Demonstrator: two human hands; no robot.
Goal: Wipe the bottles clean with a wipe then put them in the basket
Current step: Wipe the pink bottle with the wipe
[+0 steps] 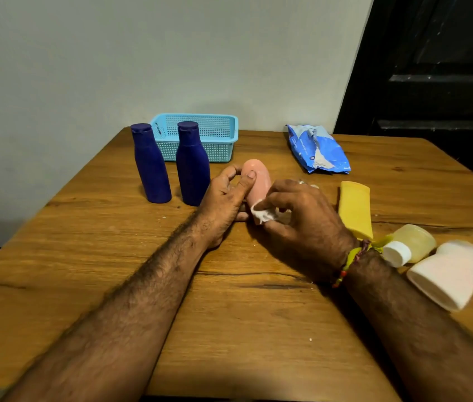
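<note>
Your left hand (223, 195) grips the pink bottle (257, 181), thumb across its front and fingers curled behind, holding it just in front of the basket (218, 134). Your right hand (302, 221) pinches a crumpled white wipe (263, 213) against the bottle's lower end. Two blue bottles (151, 166) (192, 165) stand upright right in front of the basket, touching or nearly touching its front wall. Well to the basket's right lies the wipes pack (318, 149). Nearer you than the pack, a yellow bottle (355, 208), a clear bottle (412, 242) with a white cap and a white bottle (451, 274) lie on their sides on the table (113, 256).
</note>
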